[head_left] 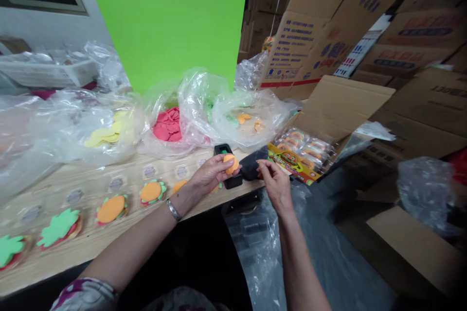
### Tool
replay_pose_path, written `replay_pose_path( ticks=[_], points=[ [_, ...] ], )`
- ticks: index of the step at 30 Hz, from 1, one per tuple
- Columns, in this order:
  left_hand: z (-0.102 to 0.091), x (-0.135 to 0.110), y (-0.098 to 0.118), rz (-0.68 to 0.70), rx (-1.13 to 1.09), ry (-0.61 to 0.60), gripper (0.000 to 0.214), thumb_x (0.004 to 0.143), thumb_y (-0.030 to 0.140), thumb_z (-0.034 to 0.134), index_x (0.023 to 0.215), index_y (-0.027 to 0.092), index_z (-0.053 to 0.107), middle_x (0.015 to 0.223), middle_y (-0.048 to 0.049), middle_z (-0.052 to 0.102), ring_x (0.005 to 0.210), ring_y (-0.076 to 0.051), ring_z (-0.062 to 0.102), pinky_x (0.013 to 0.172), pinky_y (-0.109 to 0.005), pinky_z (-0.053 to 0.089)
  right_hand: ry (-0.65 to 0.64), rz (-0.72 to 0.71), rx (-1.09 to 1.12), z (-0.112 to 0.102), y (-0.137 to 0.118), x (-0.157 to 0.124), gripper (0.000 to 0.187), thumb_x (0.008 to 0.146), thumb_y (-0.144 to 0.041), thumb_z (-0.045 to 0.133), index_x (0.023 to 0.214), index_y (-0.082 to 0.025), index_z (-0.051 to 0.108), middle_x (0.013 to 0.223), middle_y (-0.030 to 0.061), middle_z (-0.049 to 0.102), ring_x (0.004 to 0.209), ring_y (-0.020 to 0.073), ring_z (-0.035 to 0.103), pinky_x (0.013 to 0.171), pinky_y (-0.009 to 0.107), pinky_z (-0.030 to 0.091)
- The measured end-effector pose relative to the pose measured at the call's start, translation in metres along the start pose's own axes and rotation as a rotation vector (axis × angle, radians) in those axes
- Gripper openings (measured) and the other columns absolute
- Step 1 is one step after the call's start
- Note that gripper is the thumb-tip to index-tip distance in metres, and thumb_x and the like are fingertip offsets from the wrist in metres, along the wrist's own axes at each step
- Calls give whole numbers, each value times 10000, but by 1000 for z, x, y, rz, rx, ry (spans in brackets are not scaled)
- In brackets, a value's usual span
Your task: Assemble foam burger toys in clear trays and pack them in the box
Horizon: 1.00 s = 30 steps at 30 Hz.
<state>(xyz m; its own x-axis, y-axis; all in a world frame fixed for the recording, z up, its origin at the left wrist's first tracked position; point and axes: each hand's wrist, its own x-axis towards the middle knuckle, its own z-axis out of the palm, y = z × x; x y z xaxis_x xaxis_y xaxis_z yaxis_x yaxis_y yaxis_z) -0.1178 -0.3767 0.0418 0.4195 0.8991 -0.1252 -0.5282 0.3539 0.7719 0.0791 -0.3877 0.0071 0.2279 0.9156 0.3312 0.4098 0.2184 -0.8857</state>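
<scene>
Being clasped by the left grip (211,172), an orange foam disc (230,164); right grip (275,182) pinched narrow; foam burgers (111,209) done along the counter (40,272), red pieces (168,125) still bagged.

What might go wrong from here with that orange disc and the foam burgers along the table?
The orange foam disc is pinched only by the fingers of the left hand, above a black device, so it might slip and drop. The left forearm also runs close beside the row of foam burgers, so a careless move could perhaps nudge them out of line.
</scene>
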Motion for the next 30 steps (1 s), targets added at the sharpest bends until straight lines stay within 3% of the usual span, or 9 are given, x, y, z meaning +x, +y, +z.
replay_pose_path(
  ticks=[5,10,18,26,30],
  points=[
    [-1,-9,5,-34,-60,-21,106,764,84,643,863,94,608,866,-71,649,849,-163,660,873,-296,517,21,-139,-311,-31,55,31,322,805,-391,455,831,-156,674,848,124,696,753,238,625,737,377,474],
    [2,-16,7,-72,19,-1,207,726,54,671,920,90,608,900,-87,664,817,-141,652,833,-247,521,-34,-145,-351,-41,88,44,240,746,-335,502,729,-186,689,792,88,713,719,229,641,704,348,488],
    [-3,-11,-1,-54,64,-99,273,720,94,699,974,102,599,935,-86,655,818,-139,642,822,-267,522,-75,-189,-360,-37,94,41,310,810,-317,466,1003,-179,666,828,77,719,795,223,650,799,367,478],
    [-3,-7,-4,-76,50,-90,329,719,107,701,1024,132,582,965,-91,662,800,-153,661,788,-277,534,-69,-254,-331,-28,90,34,201,757,-199,460,728,-189,658,833,71,670,846,220,588,870,392,423],
    [-1,-8,-2,-63,30,-75,298,735,93,679,1016,118,583,946,-94,663,801,-154,661,821,-291,526,-74,-225,-302,-27,90,34,244,803,-280,475,918,-177,664,903,86,682,898,232,583,878,405,424]
  ],
)
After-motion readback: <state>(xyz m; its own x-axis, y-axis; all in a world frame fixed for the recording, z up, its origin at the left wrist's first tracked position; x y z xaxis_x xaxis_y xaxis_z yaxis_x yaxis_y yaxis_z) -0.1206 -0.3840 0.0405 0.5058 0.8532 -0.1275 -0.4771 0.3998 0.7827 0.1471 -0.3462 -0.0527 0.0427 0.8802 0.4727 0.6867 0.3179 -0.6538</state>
